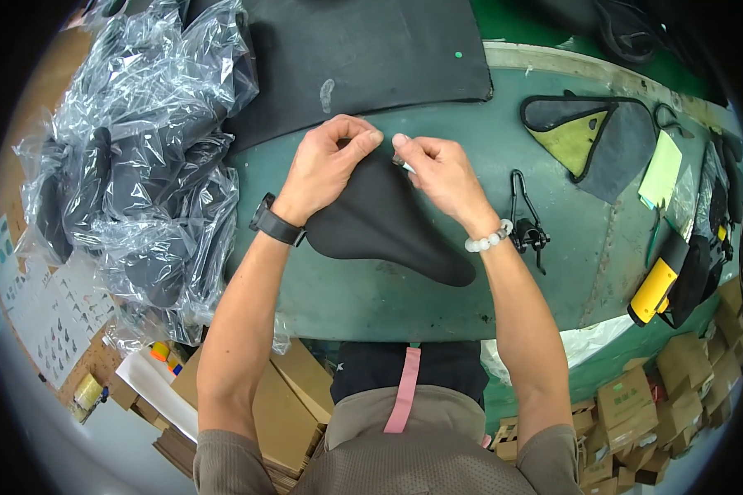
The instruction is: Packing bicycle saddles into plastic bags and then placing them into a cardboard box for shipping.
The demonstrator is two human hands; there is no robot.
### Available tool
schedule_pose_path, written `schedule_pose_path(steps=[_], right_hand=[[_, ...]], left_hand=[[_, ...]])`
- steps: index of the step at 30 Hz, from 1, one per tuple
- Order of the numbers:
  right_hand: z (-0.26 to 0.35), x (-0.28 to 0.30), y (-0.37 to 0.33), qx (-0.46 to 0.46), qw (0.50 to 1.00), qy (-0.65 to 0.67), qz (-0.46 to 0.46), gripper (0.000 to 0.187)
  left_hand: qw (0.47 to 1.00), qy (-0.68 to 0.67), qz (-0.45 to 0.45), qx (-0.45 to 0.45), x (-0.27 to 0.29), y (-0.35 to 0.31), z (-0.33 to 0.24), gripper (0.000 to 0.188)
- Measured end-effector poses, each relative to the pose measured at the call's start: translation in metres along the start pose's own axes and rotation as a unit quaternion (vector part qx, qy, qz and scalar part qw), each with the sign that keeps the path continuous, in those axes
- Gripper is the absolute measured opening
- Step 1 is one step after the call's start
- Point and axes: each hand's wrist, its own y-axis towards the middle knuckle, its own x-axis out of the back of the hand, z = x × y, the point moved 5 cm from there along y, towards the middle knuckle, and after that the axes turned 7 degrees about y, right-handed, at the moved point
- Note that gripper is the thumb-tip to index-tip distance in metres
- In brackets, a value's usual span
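Observation:
A black bicycle saddle (380,219) lies on the green tabletop, its narrow nose pointing to the lower right. At its wide far end my left hand (328,162) is closed, thumb pressed against the curled fingers; what they pinch, if anything, is hidden. Opposite it, my right hand (442,173) pinches a small light-coloured piece (403,164), mostly covered by the fingers, just above the saddle's far right edge. To the right of my right wrist rests a black saddle rail frame with a clamp (527,223).
Clear plastic bags holding dark parts (140,165) heap up at left. A black mat (363,58) covers the far side. On the right are a grey and yellow-green triangular pouch (590,136), a pale green paper (660,171) and a yellow-black tool (659,280). Cardboard boxes (636,412) stand below.

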Motion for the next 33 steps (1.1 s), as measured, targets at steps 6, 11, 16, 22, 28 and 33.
schedule_pose_path(steps=[6,11,16,22,28,33], right_hand=[[0.016,-0.005,0.007,-0.046,0.997,-0.061,-0.013,0.044],[0.023,-0.008,0.003,-0.012,0.993,-0.113,-0.021,0.039],[0.024,-0.009,0.005,0.043,0.99,-0.134,-0.03,0.037],[0.029,-0.01,0.004,0.075,0.982,-0.174,-0.023,0.035],[0.02,-0.007,-0.002,0.025,0.99,-0.134,-0.028,0.05],[0.008,0.0,-0.008,0.042,0.995,-0.075,-0.041,0.053]], left_hand=[[0.999,-0.021,-0.018,-0.022,-0.002,-0.001,0.0,0.025],[1.0,-0.014,0.001,-0.01,-0.001,-0.001,0.003,0.022],[0.999,-0.052,0.006,0.006,-0.004,0.0,0.005,0.022],[0.998,-0.066,0.003,0.002,-0.004,-0.001,0.006,0.022],[0.989,-0.08,-0.12,-0.041,0.015,-0.006,0.005,0.024],[0.948,0.009,-0.318,0.01,0.059,-0.045,0.024,0.036]])
